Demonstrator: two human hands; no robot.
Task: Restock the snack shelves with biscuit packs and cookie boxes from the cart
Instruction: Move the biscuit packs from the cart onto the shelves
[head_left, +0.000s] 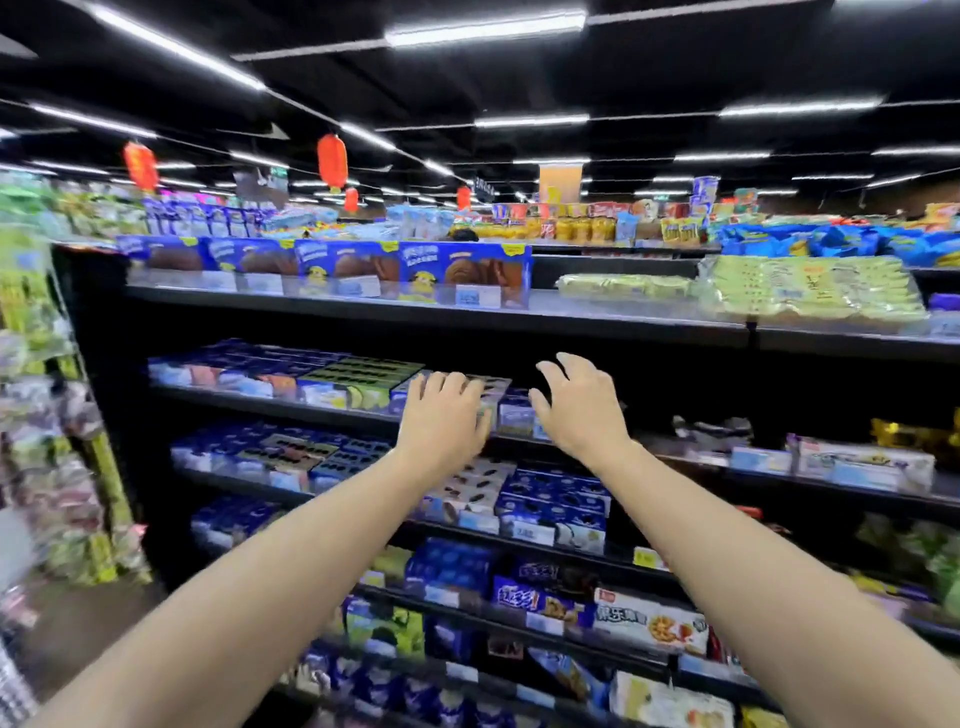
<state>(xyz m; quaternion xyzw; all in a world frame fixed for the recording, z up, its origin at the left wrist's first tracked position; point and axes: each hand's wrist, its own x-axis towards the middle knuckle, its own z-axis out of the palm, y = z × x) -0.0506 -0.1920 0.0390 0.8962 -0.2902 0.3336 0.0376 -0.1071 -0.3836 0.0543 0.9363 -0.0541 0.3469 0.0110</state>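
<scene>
A pale cookie box printed with dark round cookies lay on the second shelf from the top, at the right end of a row of flat blue and green boxes. The left hand lay palm down over it with the fingers straight and close together. It seemed to rest on the box top, though blur made the contact hard to confirm. A small blue box stood just beside it, between the two hands. The right hand hovered in front of a dark gap in the same shelf, its fingers spread and lightly bent, holding nothing.

On the top shelf, four blue boxes showed brown cookies on their fronts, with small yellow corner labels too blurred to read. To their right lay two bundles of yellow-green packs.

Lower down, a purple pack carried three large white Chinese characters. Touching it on the right was a white box with a red logo, dark Chinese writing and a picture of a round cookie. Pale price tags lined the shelf edges. Four red lanterns hung from the black ceiling.
</scene>
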